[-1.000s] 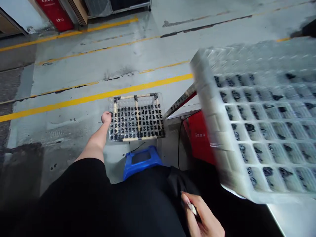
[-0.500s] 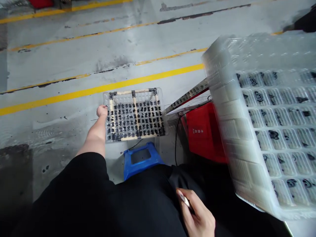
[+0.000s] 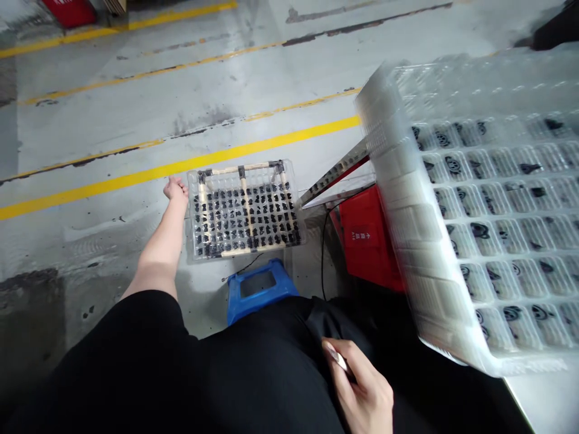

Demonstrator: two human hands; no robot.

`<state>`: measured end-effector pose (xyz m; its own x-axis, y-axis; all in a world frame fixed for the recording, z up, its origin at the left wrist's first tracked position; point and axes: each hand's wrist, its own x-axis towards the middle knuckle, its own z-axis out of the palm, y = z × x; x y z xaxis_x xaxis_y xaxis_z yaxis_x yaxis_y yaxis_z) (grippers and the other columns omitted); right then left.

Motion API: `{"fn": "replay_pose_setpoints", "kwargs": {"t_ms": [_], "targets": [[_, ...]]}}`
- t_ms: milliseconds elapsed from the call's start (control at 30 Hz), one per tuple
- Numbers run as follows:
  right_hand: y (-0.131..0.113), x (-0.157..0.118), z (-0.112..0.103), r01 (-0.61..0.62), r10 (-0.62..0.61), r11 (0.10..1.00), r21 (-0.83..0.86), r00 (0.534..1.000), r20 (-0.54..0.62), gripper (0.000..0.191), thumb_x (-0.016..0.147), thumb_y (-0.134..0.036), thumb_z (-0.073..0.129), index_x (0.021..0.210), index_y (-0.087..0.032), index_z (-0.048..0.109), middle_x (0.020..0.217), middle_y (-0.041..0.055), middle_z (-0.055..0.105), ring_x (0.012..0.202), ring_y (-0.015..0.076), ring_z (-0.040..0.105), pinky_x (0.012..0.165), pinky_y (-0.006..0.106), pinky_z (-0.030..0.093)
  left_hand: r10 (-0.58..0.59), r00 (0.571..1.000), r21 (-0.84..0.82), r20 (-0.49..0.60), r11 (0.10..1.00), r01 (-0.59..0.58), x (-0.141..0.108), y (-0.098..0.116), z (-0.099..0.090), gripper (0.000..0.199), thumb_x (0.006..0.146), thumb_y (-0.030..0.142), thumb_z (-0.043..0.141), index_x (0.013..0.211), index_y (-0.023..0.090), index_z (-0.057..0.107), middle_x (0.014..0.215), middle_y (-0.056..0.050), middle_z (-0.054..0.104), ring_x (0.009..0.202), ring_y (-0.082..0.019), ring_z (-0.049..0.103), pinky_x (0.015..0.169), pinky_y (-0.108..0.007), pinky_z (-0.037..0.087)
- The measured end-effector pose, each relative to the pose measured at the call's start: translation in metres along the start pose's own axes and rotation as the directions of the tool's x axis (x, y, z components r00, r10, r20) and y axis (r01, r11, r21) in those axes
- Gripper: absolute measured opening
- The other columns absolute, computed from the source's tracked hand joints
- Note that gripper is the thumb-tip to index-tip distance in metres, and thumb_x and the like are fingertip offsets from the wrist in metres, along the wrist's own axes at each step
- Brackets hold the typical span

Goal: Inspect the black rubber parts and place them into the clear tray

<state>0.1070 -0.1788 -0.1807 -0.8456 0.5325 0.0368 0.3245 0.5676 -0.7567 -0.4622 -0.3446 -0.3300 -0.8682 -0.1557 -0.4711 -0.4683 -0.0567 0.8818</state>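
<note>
My left arm is stretched forward, and my left hand [image 3: 175, 188] is just left of a clear plastic tray [image 3: 192, 211], a small gap away from its edge. Its fingers are curled; whatever they hold, if anything, cannot be made out. Small black parts [image 3: 266, 217] fill rows of the tray's pockets, which lies over a frame of pale rods with black joints [image 3: 244, 172]. In front of my lap, my right hand [image 3: 362, 392] is closed around a slim pale stick-like tool [image 3: 339, 360] with a dark end; its kind is unclear.
At right rises a tall stack of clear trays [image 3: 420, 271] with black parts in its top pockets. Beneath it stand a red bin [image 3: 368, 235] and a dark cable [image 3: 322, 259]. A blue plastic stool [image 3: 260, 289] is before my knees. Yellow lines [image 3: 253, 147] cross the floor.
My left hand has moved left, away from the tray's edge. My right hand keeps its hold on the stick-like tool. The view has shifted slightly.
</note>
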Motion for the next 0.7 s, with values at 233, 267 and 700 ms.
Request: {"fn": "replay_pose_setpoints", "kwargs": {"t_ms": [233, 267, 700], "targets": [[-0.02, -0.006, -0.044, 0.063, -0.062, 0.998, 0.0, 0.997, -0.056, 0.009, 0.106, -0.023, 0.064, 0.101, -0.022, 0.072, 0.086, 0.0001, 0.074, 0.067, 0.0108, 0.072, 0.063, 0.014, 0.055, 0.082, 0.933, -0.249, 0.349, 0.968, 0.008, -0.081, 0.109, 0.095, 0.034, 0.11, 0.015, 0.038, 0.088, 0.014, 0.064, 0.066, 0.002, 0.057, 0.045, -0.005, 0.039, 0.04, -0.016, 0.031], [-0.027, -0.01, -0.052, 0.062, -0.062, 0.998, 0.006, 0.996, -0.067, 0.009, 0.105, -0.023, 0.064, 0.102, -0.022, 0.072, 0.086, 0.0, 0.073, 0.067, 0.0111, 0.072, 0.063, 0.015, 0.055, 0.142, 0.874, -0.303, 0.464, 0.953, 0.006, -0.109, 0.125, 0.113, 0.032, 0.109, 0.011, 0.039, 0.09, 0.015, 0.065, 0.067, 0.002, 0.059, 0.043, -0.004, 0.037, 0.039, -0.016, 0.027], [-0.109, -0.127, -0.226, -0.168, 0.05, 0.979, -0.113, 0.741, -0.67, 0.009, 0.103, -0.028, 0.075, 0.108, -0.027, 0.082, 0.087, 0.0002, 0.077, 0.066, 0.0129, 0.071, 0.06, 0.022, 0.055, 0.051, -0.407, -0.166, 0.912, 0.953, -0.252, -0.55, 0.137, 0.24, 0.027, 0.1, 0.013, 0.057, 0.117, 0.012, 0.078, 0.066, -0.005, 0.067, 0.033, -0.005, 0.038, 0.032, -0.015, 0.024]]}}
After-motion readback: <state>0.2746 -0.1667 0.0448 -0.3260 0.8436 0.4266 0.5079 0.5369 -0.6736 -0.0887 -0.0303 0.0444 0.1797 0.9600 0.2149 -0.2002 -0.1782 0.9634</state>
